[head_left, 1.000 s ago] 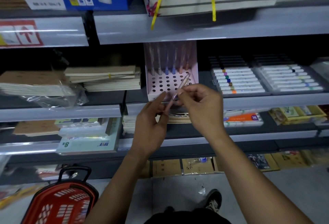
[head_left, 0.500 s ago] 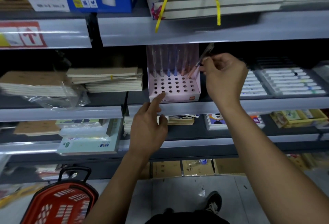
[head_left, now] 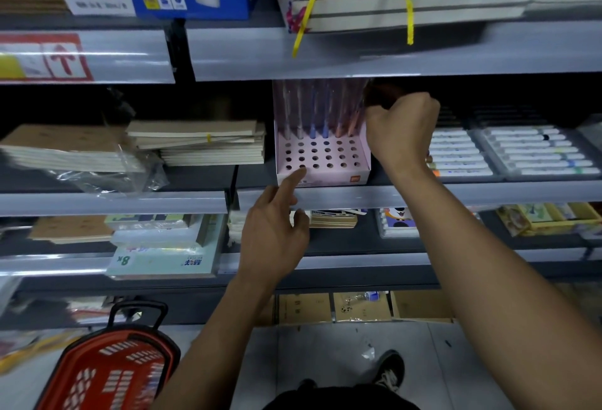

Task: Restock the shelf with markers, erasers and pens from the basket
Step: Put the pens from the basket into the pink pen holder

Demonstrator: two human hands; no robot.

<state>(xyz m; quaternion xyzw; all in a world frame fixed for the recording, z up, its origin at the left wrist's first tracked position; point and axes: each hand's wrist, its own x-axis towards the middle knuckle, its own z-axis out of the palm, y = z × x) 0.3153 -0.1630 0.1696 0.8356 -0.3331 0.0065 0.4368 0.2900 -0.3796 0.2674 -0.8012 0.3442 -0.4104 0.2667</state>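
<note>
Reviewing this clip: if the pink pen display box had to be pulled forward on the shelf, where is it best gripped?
Probably the low front wall of the pink pen display box, from the front, thumb over its top edge. The pens stand upright at the back, and the right hand crowds the right side; the left hand already points there.

The curled right hand hides whatever its fingers grip beside the pink perforated cardboard pen stand, and the red plastic basket is cut off at the bottom edge.
</note>
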